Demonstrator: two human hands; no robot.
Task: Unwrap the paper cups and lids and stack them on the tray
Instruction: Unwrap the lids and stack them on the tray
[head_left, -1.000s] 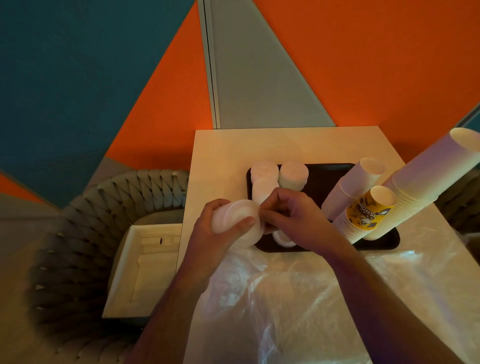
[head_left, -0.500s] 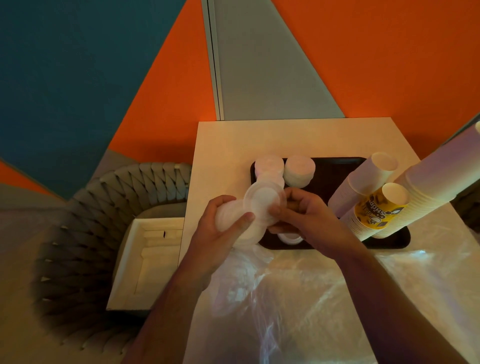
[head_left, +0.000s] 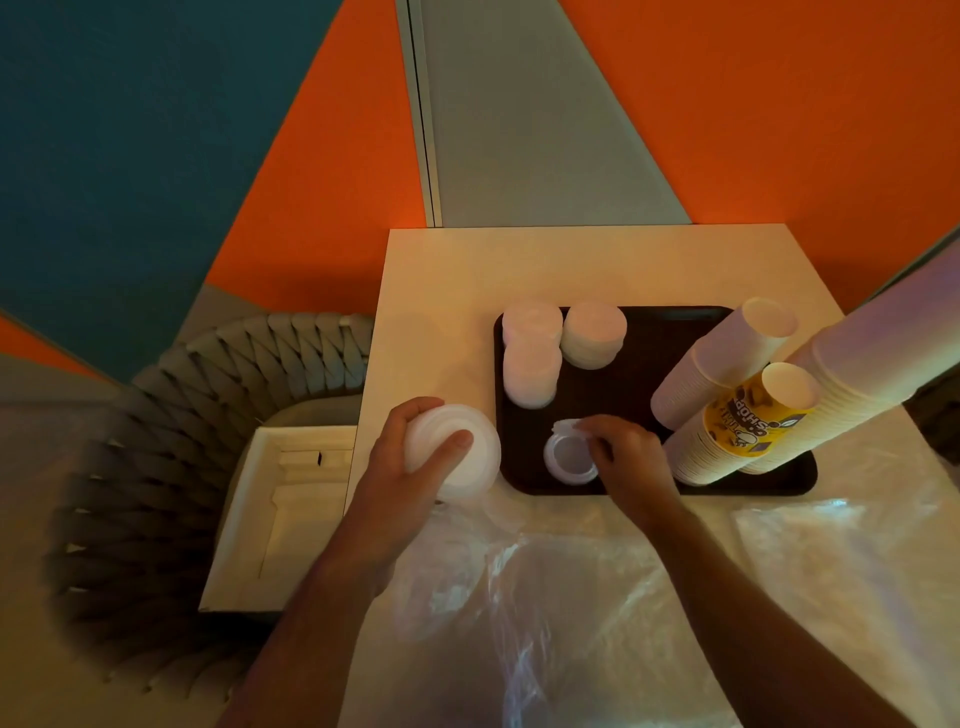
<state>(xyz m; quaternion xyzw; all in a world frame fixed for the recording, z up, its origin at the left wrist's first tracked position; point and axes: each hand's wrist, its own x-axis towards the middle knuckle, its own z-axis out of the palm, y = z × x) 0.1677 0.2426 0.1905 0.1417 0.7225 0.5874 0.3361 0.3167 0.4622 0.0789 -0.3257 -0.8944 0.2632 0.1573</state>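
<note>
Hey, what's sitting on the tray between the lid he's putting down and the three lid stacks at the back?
Nothing: the head view shows bare black tray between the lid under the right hand and the lid stacks.

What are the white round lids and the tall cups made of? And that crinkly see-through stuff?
The lids look like thin white plastic, smooth and slightly see-through. The tall cups seem to be paper, matte, one stack with a yellow print. The crinkly wrapping looks like clear plastic film: it is shiny and wrinkled.

Left hand (head_left: 410, 462) grips lid stack (head_left: 457, 452) at counter (head_left: 441, 270) edge; right hand (head_left: 626, 457) pinches one lid (head_left: 570, 458) on tray (head_left: 644, 332) (cup stacks (head_left: 727, 353) right).
</note>
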